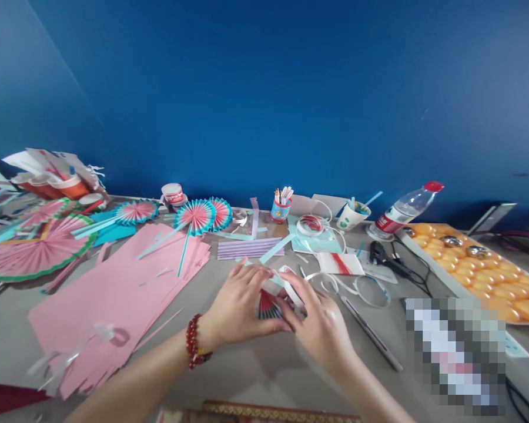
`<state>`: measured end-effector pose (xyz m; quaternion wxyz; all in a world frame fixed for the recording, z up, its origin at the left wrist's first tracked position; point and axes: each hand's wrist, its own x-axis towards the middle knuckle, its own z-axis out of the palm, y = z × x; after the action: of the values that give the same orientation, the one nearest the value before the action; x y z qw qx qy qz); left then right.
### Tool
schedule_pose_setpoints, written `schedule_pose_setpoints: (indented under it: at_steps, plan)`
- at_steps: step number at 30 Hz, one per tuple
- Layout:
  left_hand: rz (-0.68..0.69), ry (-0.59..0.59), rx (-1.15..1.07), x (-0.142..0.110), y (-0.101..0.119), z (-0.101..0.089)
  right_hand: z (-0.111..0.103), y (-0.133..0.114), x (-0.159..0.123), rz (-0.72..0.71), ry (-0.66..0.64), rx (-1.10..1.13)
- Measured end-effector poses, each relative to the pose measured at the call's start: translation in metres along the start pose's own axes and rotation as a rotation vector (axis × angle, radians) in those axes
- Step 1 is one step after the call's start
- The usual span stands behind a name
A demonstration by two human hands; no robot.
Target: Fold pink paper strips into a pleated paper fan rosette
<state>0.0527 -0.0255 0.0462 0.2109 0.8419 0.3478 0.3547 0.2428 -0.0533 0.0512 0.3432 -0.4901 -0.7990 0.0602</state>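
My left hand (240, 305) and my right hand (320, 323) meet over the grey table (255, 364), both pinching a small pleated paper fan (267, 305) in red and teal. The left wrist wears a red bead bracelet (194, 341). A white curl of tape backing (291, 285) lies against the right fingers. Finished paper fans on sticks (194, 216) lie behind my hands.
Pink paper sheets (114, 294) spread at the left, with large pink fans (35, 249) beyond. A pen cup (281, 208), paper cup (351, 216), water bottle (403, 211), orange tray (489, 270), tweezers (370, 335) and loose paper strips (249, 248) surround the hands.
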Motion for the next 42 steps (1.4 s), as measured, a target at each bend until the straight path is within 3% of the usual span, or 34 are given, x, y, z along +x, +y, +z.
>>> schedule_pose_setpoints:
  at_steps: [3,6,10,13,18,24,29,35,42]
  plan:
    - [-0.031,-0.012,0.002,-0.004,0.002,0.008,0.001,-0.003,0.000,0.017,-0.030,-0.006]
    - [-0.014,-0.102,0.002,-0.007,0.002,0.010,0.000,-0.002,0.002,0.065,-0.052,-0.005]
    - [-0.011,-0.152,0.036,-0.008,0.000,0.006,-0.007,-0.002,0.004,0.123,-0.060,0.036]
    - [0.053,-0.173,-0.058,-0.007,0.001,-0.003,-0.014,0.000,0.006,0.171,-0.048,0.089]
    - [0.161,-0.206,-0.232,-0.004,0.000,-0.021,-0.021,0.008,0.007,0.302,-0.076,0.363]
    - [0.127,-0.244,-0.047,0.003,-0.004,-0.032,-0.020,0.015,0.005,0.417,-0.076,0.591]
    - [0.113,-0.174,0.201,0.003,0.005,-0.028,-0.021,0.003,-0.002,0.345,-0.011,0.493]
    - [0.120,-0.050,0.076,0.000,0.007,-0.026,-0.027,-0.008,-0.006,0.210,0.066,0.349]
    - [0.149,-0.037,0.158,0.000,0.006,-0.025,-0.028,-0.007,-0.004,0.192,0.055,0.321]
